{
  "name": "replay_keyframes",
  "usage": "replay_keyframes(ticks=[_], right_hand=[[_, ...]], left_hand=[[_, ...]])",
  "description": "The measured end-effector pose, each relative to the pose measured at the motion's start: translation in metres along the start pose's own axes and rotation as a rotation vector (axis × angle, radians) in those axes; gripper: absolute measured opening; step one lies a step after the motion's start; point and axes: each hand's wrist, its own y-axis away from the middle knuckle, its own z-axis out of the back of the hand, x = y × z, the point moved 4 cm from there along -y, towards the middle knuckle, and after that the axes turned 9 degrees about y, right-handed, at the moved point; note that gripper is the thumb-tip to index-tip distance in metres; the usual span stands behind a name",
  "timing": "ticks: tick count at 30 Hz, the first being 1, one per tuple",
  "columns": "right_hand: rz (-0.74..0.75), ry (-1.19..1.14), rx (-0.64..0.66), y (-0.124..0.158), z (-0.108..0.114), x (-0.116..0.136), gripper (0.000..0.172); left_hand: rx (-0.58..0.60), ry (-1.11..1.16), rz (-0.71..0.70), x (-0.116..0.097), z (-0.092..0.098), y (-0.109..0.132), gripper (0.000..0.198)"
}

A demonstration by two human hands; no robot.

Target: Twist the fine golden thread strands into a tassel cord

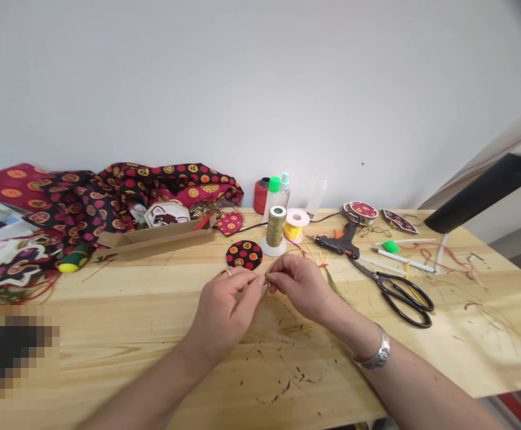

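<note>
Near the middle of the wooden table, my left hand [227, 304] and my right hand [300, 283] meet fingertip to fingertip. Both pinch a thin olive cord [267, 280], mostly hidden by the fingers. Just behind my hands stands a spool of olive thread [277, 228]. A round black fabric piece with red and yellow motifs [244, 255] lies behind my left hand. Beside the olive spool is a spool of yellow cord [296, 224]. Loose olive threads [335, 285] lie right of my right hand.
Black-handled scissors [406, 298] and a glue gun [338, 242] lie to the right. Patterned fabric [153, 185] is heaped at the back left, behind an open cardboard box [162, 239]. Bottles [282, 191] stand by the wall. A black cylinder [484, 191] leans at the right.
</note>
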Motion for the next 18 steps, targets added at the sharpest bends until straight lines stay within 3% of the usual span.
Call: replay_keyframes(ticks=[6, 11, 14, 18], right_hand=[[0.027, 0.07, -0.009, 0.002, 0.001, 0.004, 0.012], [0.031, 0.091, -0.007, 0.002, 0.001, 0.006, 0.012], [0.036, 0.094, -0.009, 0.002, 0.001, 0.007, 0.013], [0.056, 0.133, -0.013, 0.002, 0.002, 0.007, 0.014]], left_hand=[[-0.003, 0.164, 0.253, 0.014, -0.002, -0.003, 0.021], [0.005, 0.302, 0.33, 0.022, -0.005, -0.003, 0.022], [0.016, 0.135, 0.274, 0.022, -0.004, -0.002, 0.029], [0.07, -0.098, 0.01, 0.014, -0.005, -0.002, 0.024]])
